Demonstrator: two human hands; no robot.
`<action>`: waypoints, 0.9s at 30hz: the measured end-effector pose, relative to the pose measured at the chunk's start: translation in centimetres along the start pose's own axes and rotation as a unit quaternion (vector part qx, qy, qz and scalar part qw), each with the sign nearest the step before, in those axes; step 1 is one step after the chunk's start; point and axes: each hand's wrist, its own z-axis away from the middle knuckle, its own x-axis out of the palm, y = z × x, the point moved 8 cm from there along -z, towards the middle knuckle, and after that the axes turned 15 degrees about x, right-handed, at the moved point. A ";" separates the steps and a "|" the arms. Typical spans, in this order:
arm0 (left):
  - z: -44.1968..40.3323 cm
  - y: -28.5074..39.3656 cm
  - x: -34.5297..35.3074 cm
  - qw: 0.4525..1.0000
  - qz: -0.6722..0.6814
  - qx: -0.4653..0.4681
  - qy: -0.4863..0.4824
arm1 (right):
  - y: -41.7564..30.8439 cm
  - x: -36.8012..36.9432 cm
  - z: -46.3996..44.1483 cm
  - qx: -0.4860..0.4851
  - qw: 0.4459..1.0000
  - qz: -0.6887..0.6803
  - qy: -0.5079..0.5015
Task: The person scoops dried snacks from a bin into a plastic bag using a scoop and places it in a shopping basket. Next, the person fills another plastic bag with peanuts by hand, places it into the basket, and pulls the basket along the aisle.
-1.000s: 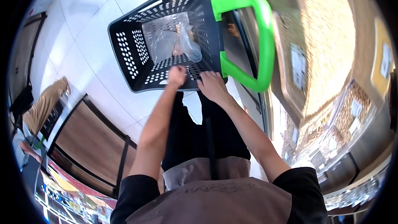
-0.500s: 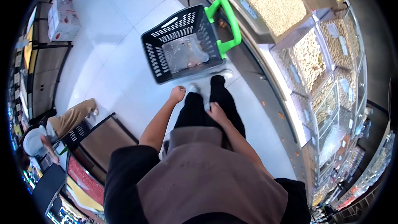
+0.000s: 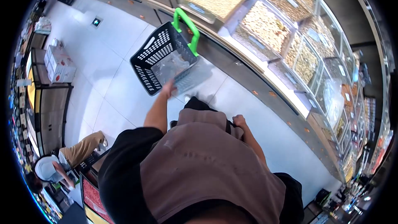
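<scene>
We are holding our left hand (image 3: pixel 167 89) near the basket's lower rim, too blurred to tell open or closed. Our right hand (image 3: pixel 238 120), seemingly closed, is resting against the apron (image 3: pixel 211 157). The basket (image 3: pixel 149 56), containing clear bags (image 3: pixel 169 65), is standing beside the counter (image 3: pixel 232 58).

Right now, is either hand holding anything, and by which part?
Can't tell for either: left hand blurred at the near edge of the basket; right hand curled by the apron, any grip on it unclear.

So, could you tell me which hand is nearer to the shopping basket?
Left: the left hand is by the near rim of the basket; the right hand is farther off, beside the apron.
</scene>
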 end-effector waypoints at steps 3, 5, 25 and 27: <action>0.1 17.6 10.8 0.988 0.145 0.053 -0.007 | 3.7 -1.5 2.4 -0.006 0.996 -0.093 0.013; -1.6 25.0 16.4 0.983 0.134 0.086 -0.087 | 6.5 -2.8 4.0 -0.006 0.978 -0.203 0.052; -3.1 22.7 23.0 0.953 -0.115 0.257 0.111 | 12.2 -5.6 12.1 0.135 0.959 -0.177 0.173; -1.1 22.4 21.7 0.957 -0.104 0.246 0.113 | 7.7 -8.9 9.0 0.003 0.982 -0.086 0.170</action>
